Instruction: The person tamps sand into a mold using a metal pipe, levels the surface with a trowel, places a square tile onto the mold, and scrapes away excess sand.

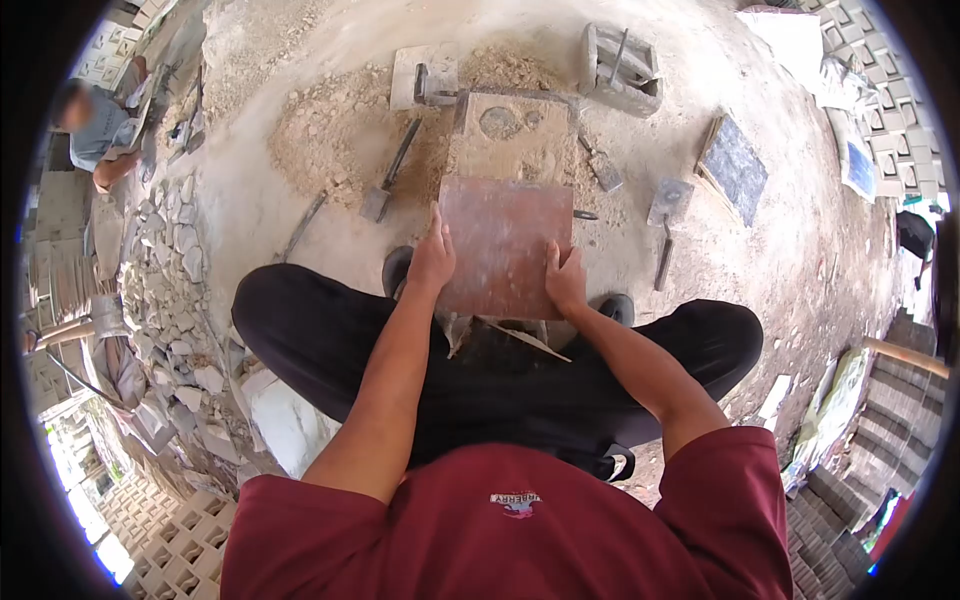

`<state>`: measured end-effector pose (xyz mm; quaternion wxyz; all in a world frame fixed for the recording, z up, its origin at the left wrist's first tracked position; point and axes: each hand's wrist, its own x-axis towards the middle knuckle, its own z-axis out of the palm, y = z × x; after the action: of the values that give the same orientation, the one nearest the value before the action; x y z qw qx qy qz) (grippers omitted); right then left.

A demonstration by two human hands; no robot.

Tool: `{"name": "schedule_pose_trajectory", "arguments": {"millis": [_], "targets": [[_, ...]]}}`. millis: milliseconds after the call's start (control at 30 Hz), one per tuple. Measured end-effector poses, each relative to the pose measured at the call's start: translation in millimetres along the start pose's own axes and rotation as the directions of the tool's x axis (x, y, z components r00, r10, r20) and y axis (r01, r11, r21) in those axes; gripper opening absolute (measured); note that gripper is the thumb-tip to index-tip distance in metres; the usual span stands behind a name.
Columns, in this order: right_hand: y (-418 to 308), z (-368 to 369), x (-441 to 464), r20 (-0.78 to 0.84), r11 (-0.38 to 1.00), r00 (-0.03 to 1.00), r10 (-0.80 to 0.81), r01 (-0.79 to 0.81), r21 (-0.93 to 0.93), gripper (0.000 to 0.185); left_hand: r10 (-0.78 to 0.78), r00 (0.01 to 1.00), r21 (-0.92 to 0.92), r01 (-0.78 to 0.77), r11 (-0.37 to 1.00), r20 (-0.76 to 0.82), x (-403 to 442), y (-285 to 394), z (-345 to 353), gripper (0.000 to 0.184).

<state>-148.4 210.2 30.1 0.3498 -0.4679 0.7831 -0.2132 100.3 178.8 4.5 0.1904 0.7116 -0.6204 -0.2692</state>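
Observation:
A flat reddish-brown square board (506,245) lies between my two hands, above my lap. My left hand (433,252) grips its left edge, and my right hand (566,278) holds the right edge with the fingers bent. Just beyond the board's far edge is a dusty block or work surface (485,150) with two round marks on top. The undersides of both hands' grips are hidden.
Trowels (376,204) (605,170) (670,203) lie on the dusty ground. A grey box-like mould (620,72) stands ahead right, near a dark square panel (735,168). Broken stones (175,240) are at left. Another person (98,125) sits at far left.

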Motion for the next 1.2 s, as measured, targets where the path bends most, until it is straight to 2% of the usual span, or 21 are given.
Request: {"name": "schedule_pose_trajectory", "arguments": {"millis": [100,133,200,233,333,400,433,500,600,667,733,767,833,867,933,1000,1067,1100,1133,1167,1200], "targets": [[-0.7,1.6,4.1,-0.011,1.0,1.0,-0.015,0.015,0.01,0.054,0.1,0.987,-0.004,-0.101,0.995,-0.122,1.7,1.3,3.6,0.057],[-0.5,2.2,6.9,-0.008,1.0,1.0,-0.012,0.012,0.003,0.054,0.093,0.989,-0.009,-0.095,0.995,-0.119,4.0,4.8,2.2,0.057],[-2.5,4.7,13.3,-0.028,1.0,0.999,-0.015,0.015,0.006,0.052,-0.118,0.986,0.022,0.117,0.993,0.113,12.8,9.3,-4.2,0.057],[-4.0,5.9,17.4,-0.021,1.0,1.0,-0.012,0.012,0.002,0.052,-0.127,0.985,0.022,0.125,0.992,0.117,17.5,7.6,-2.7,0.057],[-15.3,5.1,32.9,-0.052,0.999,0.998,-0.043,0.043,0.006,0.051,-0.104,0.99,-0.012,0.106,0.994,0.095,36.8,3.2,2.4,0.057],[-23.7,3.9,41.5,-0.061,0.998,0.997,-0.046,0.049,0.043,0.052,0.046,0.999,-0.066,-0.046,0.997,-0.004,49.6,-2.8,7.0,0.057],[-28.8,3.1,54.4,-0.057,0.998,0.997,-0.042,0.045,0.036,0.052,0.041,0.999,-0.07,-0.041,0.997,0.001,64.1,6.6,1.1,0.057],[-42.5,1.6,90.1,-0.043,1.0,0.999,-0.027,0.026,-0.016,0.056,-0.027,0.997,0.103,0.02,0.994,0.067,106.6,28.2,-15.8,0.056],[-67.0,-0.3,130.4,-0.07,0.999,0.997,-0.037,0.038,0.015,0.06,-0.02,0.991,0.131,0.002,0.991,0.136,162.2,48.4,-34.7,0.056],[-79.5,0.5,161.7,-0.11,0.993,0.987,-0.117,0.116,-0.012,0.066,-0.02,0.992,0.1,0.007,0.995,0.122,198.3,50.8,-32.6,0.055],[-101.1,-5.2,205.1,-0.077,0.992,0.996,-0.042,0.033,-0.123,0.068,0.028,0.999,0.095,-0.032,0.995,0.046,239.0,53.1,-31.4,0.054],[-107.1,-9.4,249.8,0.035,0.974,0.995,-0.092,0.097,-0.205,0.067,0.035,0.997,0.107,-0.043,0.993,0.075,268.5,57.6,-32.7,0.054],[-122.0,-16.2,284.6,0.148,0.947,0.979,-0.137,0.173,-0.272,0.066,0.045,0.994,0.125,-0.057,0.991,0.097,297.6,65.9,-45.1,0.054],[-142.2,-30.7,288.9,0.144,0.939,0.971,-0.188,0.221,-0.264,0.064,0.04,0.991,0.154,-0.059,0.986,0.124,307.1,75.3,-54.0,0.055],[-152.5,-38.0,272.5,0.164,0.93,0.96,-0.229,0.265,-0.256,0.063,0.012,0.987,0.188,-0.043,0.981,0.162,291.0,83.0,-71.3,0.055],[-148.3,-43.2,241.8,0.082,0.962,0.972,-0.221,0.231,-0.147,0.061,0.081,0.997,0.056,-0.081,0.995,-0.003,258.1,90.8,-85.6,0.055],[-106.3,-34.7,149.8,-0.061,0.968,0.975,-0.212,0.201,-0.15,0.066,0.074,0.995,0.139,-0.082,0.987,0.061,180.7,83.1,-85.0,0.056],[-123.2,-50.7,133.0,0.103,0.999,0.995,-0.001,0.005,-0.034,0.065,0.06,0.992,0.092,-0.071,0.993,0.114,148.9,70.6,-74.8,0.057],[-73.1,-33.6,88.1,0.048,0.996,0.999,-0.011,0.007,0.093,0.058,0.054,0.987,0.045,-0.062,0.997,0.152,122.5,65.6,-72.3,0.057],[-57.8,-30.7,63.5,0.018,0.999,0.999,0.03,-0.031,0.021,0.054,0.054,0.988,0.025,-0.058,0.998,0.145,101.5,64.0,-71.6,0.057],[-62.3,-34.0,56.1,0.001,0.999,1.0,0.016,-0.016,0.049,0.055,0.056,0.989,0.003,-0.057,0.998,0.138,86.3,60.8,-70.3,0.057]]}}
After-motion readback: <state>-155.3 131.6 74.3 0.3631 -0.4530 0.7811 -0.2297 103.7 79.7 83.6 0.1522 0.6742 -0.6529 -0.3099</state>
